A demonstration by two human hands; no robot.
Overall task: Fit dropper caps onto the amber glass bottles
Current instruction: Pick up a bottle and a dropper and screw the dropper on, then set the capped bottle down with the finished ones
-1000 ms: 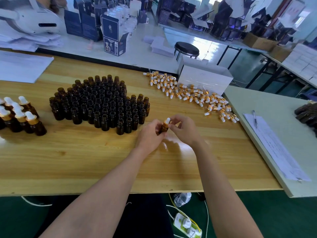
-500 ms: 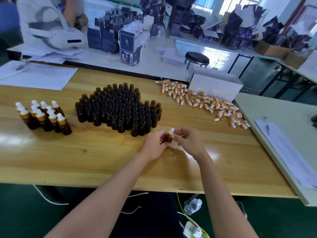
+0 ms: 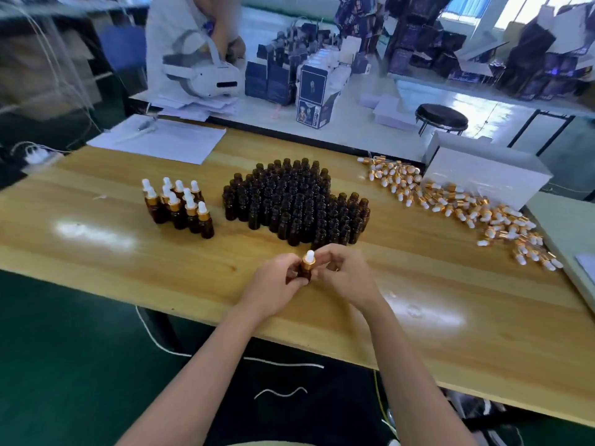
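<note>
Over the near edge of the bench (image 3: pixel 135 265), the left hand (image 3: pixel 273 284) grips an amber bottle (image 3: pixel 305 274) upright with a dropper cap (image 3: pixel 309 259) on it; the right hand (image 3: pixel 346 275) curls just beside the cap, though whether it pinches the cap I cannot tell; uncapped bottles (image 3: pixel 289 201) stand just behind

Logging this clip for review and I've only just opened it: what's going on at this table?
A person is capping small bottles by hand. The left hand holds an amber bottle over the wooden table, while the right hand pinches the dropper cap on its neck. A small group of capped bottles stands to the left, a large cluster of uncapped bottles in the middle, and loose caps lie to the right.
</note>
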